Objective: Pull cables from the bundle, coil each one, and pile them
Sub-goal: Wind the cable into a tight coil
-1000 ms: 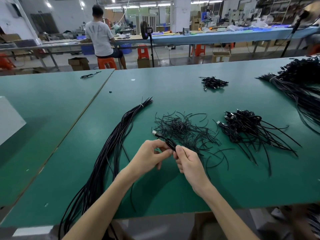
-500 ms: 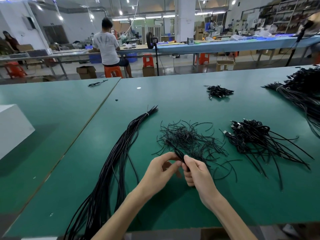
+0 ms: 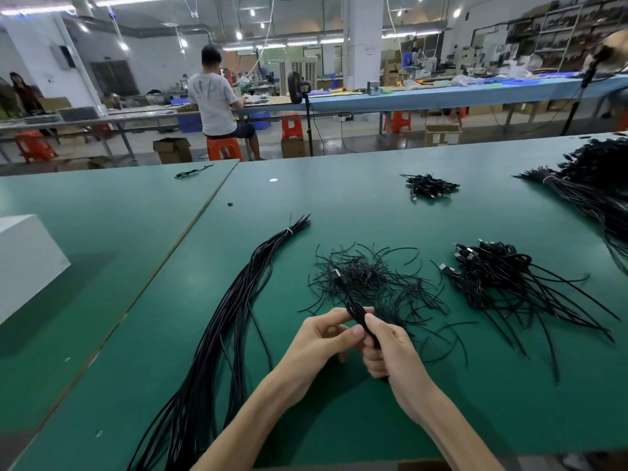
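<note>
A coiled black cable (image 3: pixel 355 309) sits between my two hands above the green table (image 3: pixel 339 205), its plug end pointing up and away. My right hand (image 3: pixel 390 351) grips the coil's lower part, thumb on top. My left hand (image 3: pixel 323 338) pinches the coil from the left with thumb and fingertips. The long tied bundle of black cables (image 3: pixel 238 307) runs from the table's near edge up to the middle left. A pile of coiled cables (image 3: pixel 492 277) with plugs lies at the right. Thin black ties (image 3: pixel 370 283) lie scattered just beyond my hands.
A small heap of cables (image 3: pixel 430 186) lies farther back, and a big bundle (image 3: pixel 591 188) at the far right. A white box (image 3: pixel 27 263) stands at the left. A seam (image 3: pixel 190 232) splits the table. A person (image 3: pixel 214 103) sits at a far bench.
The view tilted upward, so my hands sit lower in frame. Both hands stayed on the coiled cable and turned it slightly; the coil now stands more upright between them.
</note>
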A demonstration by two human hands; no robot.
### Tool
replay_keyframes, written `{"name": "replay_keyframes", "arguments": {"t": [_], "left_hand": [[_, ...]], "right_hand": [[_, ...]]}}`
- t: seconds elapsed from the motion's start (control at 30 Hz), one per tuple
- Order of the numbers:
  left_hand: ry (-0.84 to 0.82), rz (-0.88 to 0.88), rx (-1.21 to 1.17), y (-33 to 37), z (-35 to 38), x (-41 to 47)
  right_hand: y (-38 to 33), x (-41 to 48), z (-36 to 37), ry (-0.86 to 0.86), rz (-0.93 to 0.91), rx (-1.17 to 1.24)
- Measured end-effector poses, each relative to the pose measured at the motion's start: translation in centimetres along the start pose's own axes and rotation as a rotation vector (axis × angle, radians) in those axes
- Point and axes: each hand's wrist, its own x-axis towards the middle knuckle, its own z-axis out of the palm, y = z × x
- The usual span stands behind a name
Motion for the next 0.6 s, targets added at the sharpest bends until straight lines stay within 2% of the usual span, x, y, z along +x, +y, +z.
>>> {"name": "replay_keyframes", "arguments": {"t": [0.17, 0.37, 0.6], "left_hand": [[0.037, 0.022, -0.066, -0.38, -0.23, 0.05], [0.179, 0.096, 0.041, -0.77, -0.21, -0.1], [0.223, 0.192, 0.198, -0.65, 0.0, -0.33]], "right_hand": [[-0.16, -0.21, -0.03, -0.074, -0.007, -0.054], [-0.02, -0.22, 0.0, -0.056, -0.044, -0.074], [0.17, -0.16, 0.2, -0.03, -0.057, -0.08]]}}
